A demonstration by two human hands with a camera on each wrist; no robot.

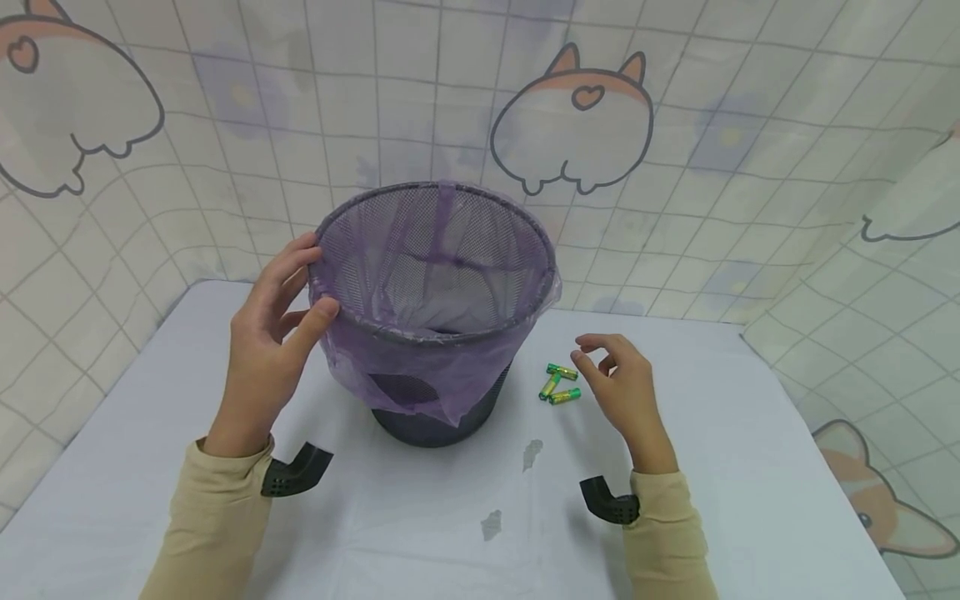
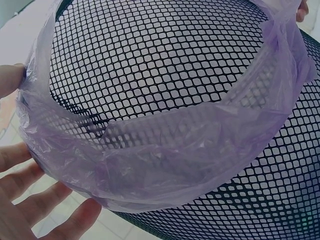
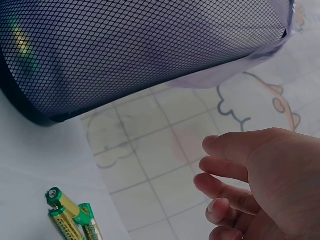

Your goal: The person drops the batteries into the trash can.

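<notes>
A black mesh wastebasket (image 1: 431,433) stands upright, lined with a translucent purple trash bag (image 1: 442,379) folded over its rim. My left hand (image 1: 266,342) touches the rim on its left side, fingers and thumb spread; in the left wrist view its fingertips (image 2: 90,207) lie against the folded bag. My right hand (image 1: 618,379) is raised to the right of the basket with loosely bent fingers and nothing in them. Just left of it, three green-and-yellow batteries (image 1: 562,372) lie together on the table. In the right wrist view, a green-and-yellow shape (image 3: 22,42) shows through the mesh near the base.
The white table (image 1: 420,533) has two grey patches (image 1: 491,525) in front of the basket. Behind and beside it hangs a checked curtain (image 1: 420,100) with cartoon corgi prints. A black curved piece (image 1: 297,471) is fixed at each wrist.
</notes>
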